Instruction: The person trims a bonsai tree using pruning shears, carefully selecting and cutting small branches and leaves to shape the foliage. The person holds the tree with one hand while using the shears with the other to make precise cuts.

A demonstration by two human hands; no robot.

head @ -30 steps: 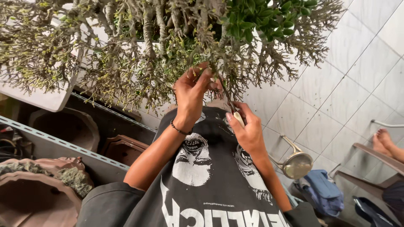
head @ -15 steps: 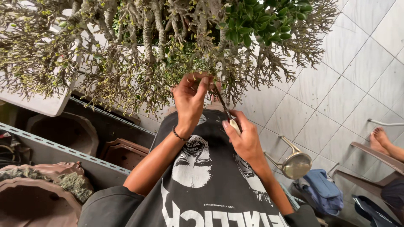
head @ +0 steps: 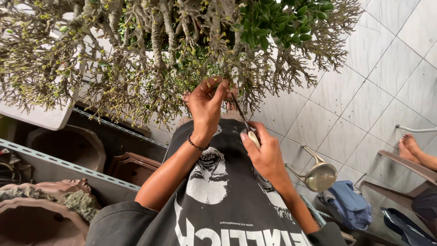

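A dense bonsai tree [head: 150, 50] with thin twiggy branches and small leaves fills the top of the view. My left hand [head: 207, 105], with a dark band on its wrist, pinches a twig at the underside of the foliage. My right hand [head: 264, 152] grips slim scissors [head: 241, 116] with pale handles. The blades point up to the twig beside my left fingers. I wear a dark printed shirt [head: 218, 200].
Brown ceramic pots [head: 68, 146] sit on a metal shelf [head: 63, 164] at left. A metal watering can [head: 318, 175], a blue cloth [head: 346, 205] and another person's bare feet [head: 412, 146] are on the tiled floor [head: 391, 68] at right.
My left hand has shifted its fingers on the twig. My right hand moved slightly down and right, and the scissor blades now show reaching up to the branch.
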